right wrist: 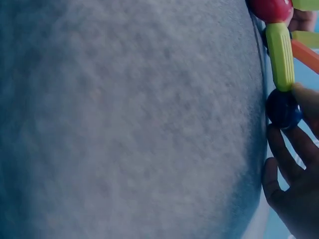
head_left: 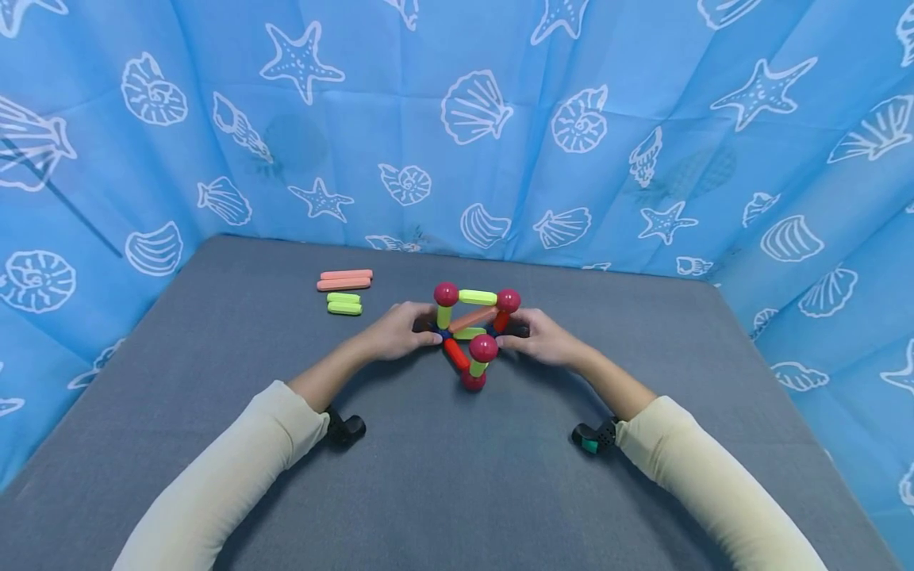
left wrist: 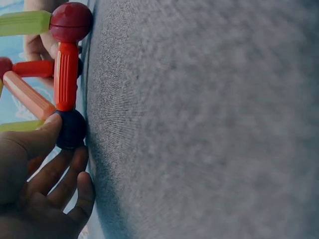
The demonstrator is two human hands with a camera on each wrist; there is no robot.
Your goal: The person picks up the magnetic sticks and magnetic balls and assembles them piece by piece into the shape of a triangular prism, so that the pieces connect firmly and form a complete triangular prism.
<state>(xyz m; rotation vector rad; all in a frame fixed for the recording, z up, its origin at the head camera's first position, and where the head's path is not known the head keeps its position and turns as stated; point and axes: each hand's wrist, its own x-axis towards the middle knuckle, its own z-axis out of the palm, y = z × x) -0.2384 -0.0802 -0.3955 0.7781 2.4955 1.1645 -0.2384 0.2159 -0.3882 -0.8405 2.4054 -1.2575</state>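
A frame of plastic rods and balls, like a magnetic building set, stands on the table between both hands. Three dark red balls top its uprights, among them the front one. A yellow-green rod joins the two rear top balls, and an orange rod slants below it. My left hand pinches the left dark blue ball at the base, where a red rod meets it. On the other side, my right hand pinches a second dark blue ball, joined to a yellow-green rod.
Two salmon-coloured rods and two short yellow-green rods lie to the left, behind the left hand. Grey cloth covers the table. A blue curtain with shell patterns hangs along the table's back and sides.
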